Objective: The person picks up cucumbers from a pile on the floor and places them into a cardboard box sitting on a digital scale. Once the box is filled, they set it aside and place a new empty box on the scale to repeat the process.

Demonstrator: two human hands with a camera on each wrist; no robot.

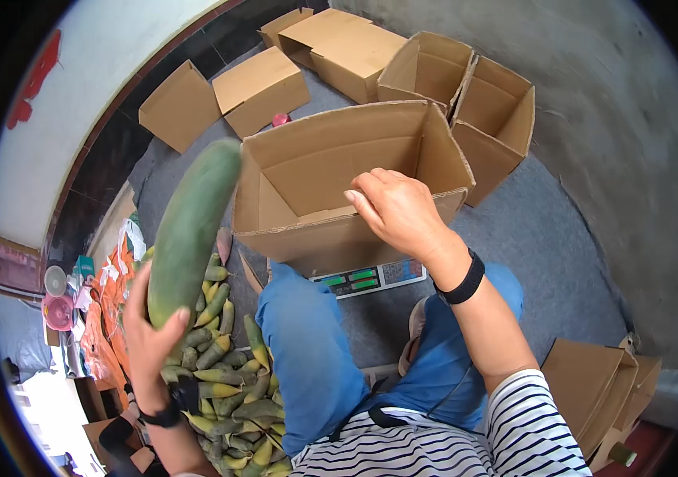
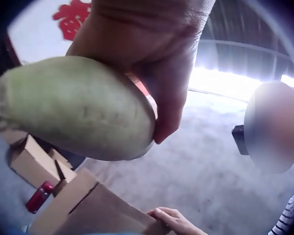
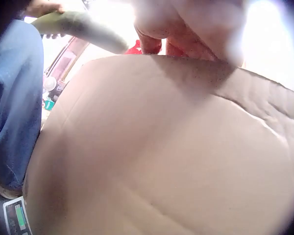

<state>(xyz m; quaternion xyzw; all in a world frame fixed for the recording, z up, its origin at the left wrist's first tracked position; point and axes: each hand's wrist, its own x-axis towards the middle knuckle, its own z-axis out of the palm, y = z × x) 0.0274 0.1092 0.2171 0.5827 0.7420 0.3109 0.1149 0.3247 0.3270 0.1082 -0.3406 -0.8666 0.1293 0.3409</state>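
A large green gourd-like vegetable (image 1: 196, 230) is gripped at its lower end by the left hand (image 1: 152, 326), raised left of an open cardboard box (image 1: 307, 246). In the left wrist view the pale green vegetable (image 2: 83, 107) lies against the palm, with the left hand's (image 2: 147, 54) thumb or finger around its end. The right hand (image 1: 398, 207) is at the box's near edge with fingers bent over it; in the right wrist view the right hand (image 3: 186, 29) is at the top of the box wall (image 3: 152, 132). No vegetable shows in the visible part of the box.
The box stands on a scale (image 1: 371, 278) with a lit green display. A pile of smaller green-yellow vegetables (image 1: 235, 389) lies left of the person's legs. More boxes (image 1: 259, 87) stand behind, and flattened cardboard (image 1: 585, 381) leans at the right.
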